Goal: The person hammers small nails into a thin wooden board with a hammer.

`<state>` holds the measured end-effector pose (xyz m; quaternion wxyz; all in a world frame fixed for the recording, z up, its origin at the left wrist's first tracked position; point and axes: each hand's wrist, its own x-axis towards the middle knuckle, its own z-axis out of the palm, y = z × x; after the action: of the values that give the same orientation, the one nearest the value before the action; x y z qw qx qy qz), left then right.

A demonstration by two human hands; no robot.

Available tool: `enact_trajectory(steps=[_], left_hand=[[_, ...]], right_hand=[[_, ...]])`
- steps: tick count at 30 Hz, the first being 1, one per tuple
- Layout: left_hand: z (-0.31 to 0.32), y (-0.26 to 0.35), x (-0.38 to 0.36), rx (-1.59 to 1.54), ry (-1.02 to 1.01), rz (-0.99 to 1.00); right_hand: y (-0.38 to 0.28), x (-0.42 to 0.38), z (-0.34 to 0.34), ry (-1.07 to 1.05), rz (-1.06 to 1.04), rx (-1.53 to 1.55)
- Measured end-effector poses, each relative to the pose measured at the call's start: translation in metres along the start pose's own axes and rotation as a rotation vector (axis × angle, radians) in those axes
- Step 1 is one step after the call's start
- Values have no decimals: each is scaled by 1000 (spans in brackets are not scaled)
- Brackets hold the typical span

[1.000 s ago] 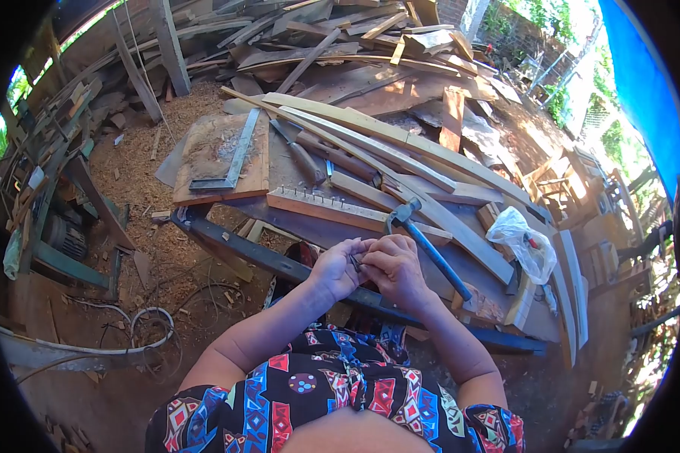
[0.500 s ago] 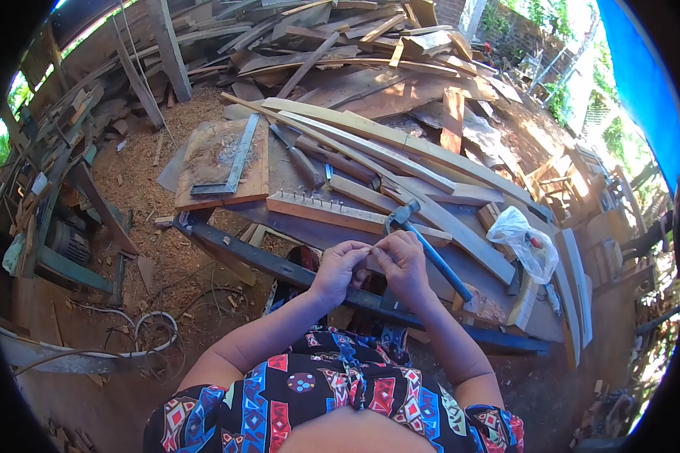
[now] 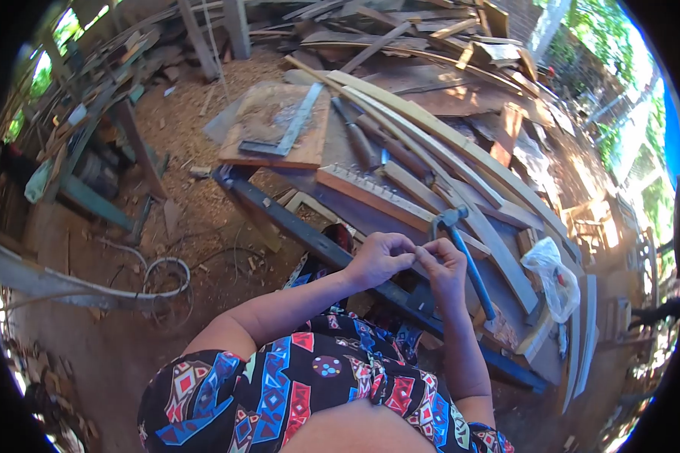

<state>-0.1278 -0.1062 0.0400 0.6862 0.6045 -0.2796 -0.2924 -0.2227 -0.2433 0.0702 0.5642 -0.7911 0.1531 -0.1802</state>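
My left hand point(image 3: 381, 260) and my right hand point(image 3: 446, 273) meet at the fingertips above the near edge of the workbench. Both are closed in a pinch; whatever lies between the fingers is too small to make out. Just right of my right hand lies a hammer point(image 3: 473, 270) with a blue handle, its head resting on the wood. Beyond my hands, a wooden strip point(image 3: 378, 198) lies along the bench with a row of several nails standing up from its top face.
A metal square point(image 3: 295, 124) lies on a wooden board point(image 3: 261, 106) at the bench's left end. A handsaw or chisel-like tool with a wooden handle point(image 3: 360, 145), long planks point(image 3: 446, 128) and a clear plastic bag point(image 3: 555, 279) share the bench. Scrap wood point(image 3: 423, 75) is piled behind.
The camera view has turned, so the bench and its things appear shifted right and tilted. My hands stay pinched together at the fingertips; the hammer and nailed strip keep their places on the bench.
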Motion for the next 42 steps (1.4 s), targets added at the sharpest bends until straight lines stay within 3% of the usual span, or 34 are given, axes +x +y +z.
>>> enact_trajectory(steps=[6,11,13,20,22,25,27,31,33,36,42], left_hand=[[1,6,-2,169,35,152],[3,7,-4,295,81,216],[2,3,-2,402,108,406],[-2,-3,4,387,114,330],[-8,-11,12,181,188,244],[-25,-12,24,254,238,298],[-36,-10,30,170,296,186],[-40,-10,44,174,344,180],[-38,-17,55,222,363,194],[-34,-26,68,325,422,245],[-28,-41,78,509,494,410]], right_hand=[[-3,0,2,-41,86,327],[1,-1,7,14,37,260],[0,1,7,41,-73,58],[-14,3,-5,78,-124,-135],[-15,5,-20,170,-203,-296],[0,0,-40,210,-169,-568],[9,-4,-49,183,-123,-741],[19,-8,-49,227,-110,-757],[21,-5,-48,223,34,-733],[23,0,-48,222,89,-731],[31,0,-51,234,60,-755]])
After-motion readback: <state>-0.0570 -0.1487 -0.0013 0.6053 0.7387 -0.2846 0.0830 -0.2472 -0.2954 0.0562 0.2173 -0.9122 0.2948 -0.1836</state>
